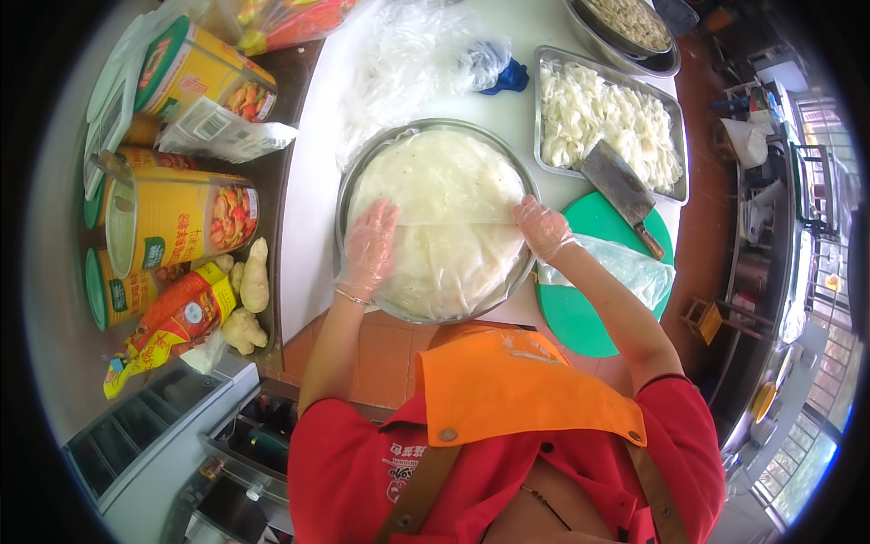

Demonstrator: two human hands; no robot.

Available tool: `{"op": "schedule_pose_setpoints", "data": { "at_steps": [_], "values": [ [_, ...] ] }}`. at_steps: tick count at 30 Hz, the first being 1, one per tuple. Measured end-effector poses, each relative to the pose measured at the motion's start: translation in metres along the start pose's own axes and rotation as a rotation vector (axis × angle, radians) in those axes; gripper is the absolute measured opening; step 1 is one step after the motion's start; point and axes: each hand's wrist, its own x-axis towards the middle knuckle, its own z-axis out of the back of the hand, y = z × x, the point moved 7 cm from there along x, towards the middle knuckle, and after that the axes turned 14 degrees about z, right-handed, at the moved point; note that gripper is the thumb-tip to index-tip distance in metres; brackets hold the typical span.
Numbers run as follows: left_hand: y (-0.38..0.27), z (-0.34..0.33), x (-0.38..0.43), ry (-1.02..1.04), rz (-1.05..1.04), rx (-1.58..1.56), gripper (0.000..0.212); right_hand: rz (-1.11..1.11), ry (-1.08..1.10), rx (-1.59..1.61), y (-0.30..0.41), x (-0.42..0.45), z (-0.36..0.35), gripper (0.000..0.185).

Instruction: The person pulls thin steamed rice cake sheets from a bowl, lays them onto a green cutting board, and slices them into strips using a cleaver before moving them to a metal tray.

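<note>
In front of me a round metal basin (344, 204) holds a large pale, domed mass that looks like stacked noodle sheets (442, 183), with thin plastic at its edges. My left hand (369, 248), in a clear plastic glove, lies on the left side of the mass with its fingers apart. My right hand (542, 226), gloved too, rests at the right rim with its fingers bent; whether it pinches the sheet's edge cannot be told. A fold or edge crosses the mass between both hands. Right of the basin, a cleaver (618, 183) lies across a metal tray's corner and a green cutting board (578, 326).
Crumpled clear plastic (401, 61) with a blue cloth (508, 78) lies beyond the basin. Cut wide noodles (598, 109) fill the metal tray (539, 102). A plastic bag (632, 268) covers part of the board. Yellow cans (183, 217) and ginger (255, 275) stand left.
</note>
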Motion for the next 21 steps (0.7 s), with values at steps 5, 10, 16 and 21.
{"op": "schedule_pose_setpoints", "data": {
  "at_steps": [5, 10, 16, 21],
  "values": [
    [0.013, -0.012, 0.004, 0.162, 0.136, 0.122, 0.020, -0.184, -0.116, 0.148, -0.011, 0.006, 0.003, 0.013],
    [-0.011, -0.028, -0.001, 0.184, -0.160, 0.263, 0.013, -0.070, -0.303, 0.118, -0.012, 0.013, 0.030, 0.023],
    [-0.012, -0.023, 0.017, -0.015, 0.008, 0.425, 0.022, 0.025, -0.116, -0.137, -0.008, 0.043, 0.055, 0.017],
    [0.015, -0.014, 0.029, -0.067, 0.065, 0.351, 0.035, 0.164, -0.450, -0.184, 0.005, 0.066, 0.146, 0.014]
  ]
}}
